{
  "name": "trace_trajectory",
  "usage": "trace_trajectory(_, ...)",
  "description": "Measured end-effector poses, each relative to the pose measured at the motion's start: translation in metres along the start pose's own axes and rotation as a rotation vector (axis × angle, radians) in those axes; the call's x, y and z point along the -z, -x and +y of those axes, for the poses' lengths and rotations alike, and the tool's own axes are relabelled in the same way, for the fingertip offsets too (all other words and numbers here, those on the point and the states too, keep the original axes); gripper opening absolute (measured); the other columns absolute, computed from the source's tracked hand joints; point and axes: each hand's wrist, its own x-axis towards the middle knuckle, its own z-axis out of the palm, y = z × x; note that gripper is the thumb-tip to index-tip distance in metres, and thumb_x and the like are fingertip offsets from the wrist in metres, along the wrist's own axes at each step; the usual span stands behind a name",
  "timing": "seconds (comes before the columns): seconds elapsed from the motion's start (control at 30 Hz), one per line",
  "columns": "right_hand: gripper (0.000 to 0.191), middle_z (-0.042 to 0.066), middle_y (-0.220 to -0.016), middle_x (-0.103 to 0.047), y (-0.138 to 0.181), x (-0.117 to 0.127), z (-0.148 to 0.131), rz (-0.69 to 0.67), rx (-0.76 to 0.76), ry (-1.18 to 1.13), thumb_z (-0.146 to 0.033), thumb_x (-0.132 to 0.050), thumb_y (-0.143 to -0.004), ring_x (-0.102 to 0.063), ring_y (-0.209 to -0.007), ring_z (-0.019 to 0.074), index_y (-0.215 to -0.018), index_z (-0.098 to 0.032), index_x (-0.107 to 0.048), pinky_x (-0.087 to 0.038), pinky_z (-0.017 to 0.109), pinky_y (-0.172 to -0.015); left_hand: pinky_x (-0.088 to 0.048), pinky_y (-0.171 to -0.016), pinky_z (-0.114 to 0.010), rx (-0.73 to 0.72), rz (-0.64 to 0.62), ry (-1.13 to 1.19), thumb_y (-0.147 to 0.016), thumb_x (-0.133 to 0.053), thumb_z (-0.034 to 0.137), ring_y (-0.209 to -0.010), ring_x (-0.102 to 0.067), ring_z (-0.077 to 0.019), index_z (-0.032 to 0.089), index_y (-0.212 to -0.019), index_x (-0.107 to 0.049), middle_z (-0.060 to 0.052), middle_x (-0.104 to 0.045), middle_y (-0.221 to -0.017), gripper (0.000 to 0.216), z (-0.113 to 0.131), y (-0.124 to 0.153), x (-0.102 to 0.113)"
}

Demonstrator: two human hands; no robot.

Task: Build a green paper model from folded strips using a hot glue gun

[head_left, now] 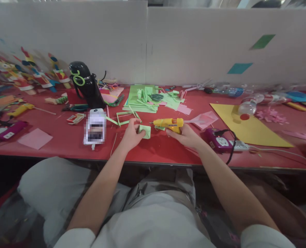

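Note:
My left hand (132, 135) grips a small folded green paper piece (145, 132) by its left side, just above the red table (155, 153). In my right hand (186, 136) is a yellow hot glue gun (168, 123), its nozzle pointing left toward the green piece but apart from it. My right fingers wrap round the glue gun's handle. Behind my left hand lies a frame of thin green paper strips (123, 118). Another bit of green paper lies partly hidden under the glue gun.
Green sheets (142, 103) with scissors (157, 97) lie behind. A phone (95, 127) and black bottle (87, 84) stand left. At right are a purple power box (218, 141), yellow sheet (261, 132) and clear plastic bottle (247, 108). Another glue gun (20, 110) lies far left.

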Motion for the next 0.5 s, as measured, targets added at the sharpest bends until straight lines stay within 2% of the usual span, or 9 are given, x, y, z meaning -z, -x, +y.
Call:
trace_trajectory(0.17,0.034,0.007,-0.110,-0.075,-0.001,-0.013,-0.006,-0.086,0.085,0.014,-0.039,-0.058,-0.093,-0.071,-0.097,0.0248,-0.120,-0.020,-0.066,-0.058,0.038,-0.085,-0.043,-0.066,-0.025,0.004,-0.018,0.030,-0.075,-0.063,0.015,-0.064,-0.058,-0.0115,0.022,-0.111,-0.037,0.006,-0.062,-0.073,0.045,0.003,0.001,-0.001)
trace_trajectory(0.37,0.034,0.008,-0.116,-0.073,-0.004,-0.015,-0.010,-0.108,0.142,0.046,-0.037,-0.056,-0.095,-0.070,-0.104,0.0250,-0.123,-0.020,-0.065,-0.056,0.039,-0.093,-0.043,-0.066,-0.025,-0.001,-0.035,0.028,-0.075,-0.064,0.015,-0.065,-0.059,-0.0109,0.022,-0.112,-0.037,0.004,-0.064,-0.077,0.046,0.003,0.002,-0.001)
trace_trajectory(0.5,0.032,0.007,-0.110,-0.075,-0.003,-0.015,-0.008,-0.101,0.122,0.072,-0.038,-0.056,-0.094,-0.071,-0.097,0.0257,-0.119,-0.020,-0.066,-0.058,0.040,-0.088,-0.044,-0.065,-0.025,0.004,-0.039,0.023,-0.074,-0.064,0.015,-0.065,-0.059,-0.0113,0.022,-0.112,-0.037,0.004,-0.063,-0.077,0.047,0.003,0.002,-0.001)
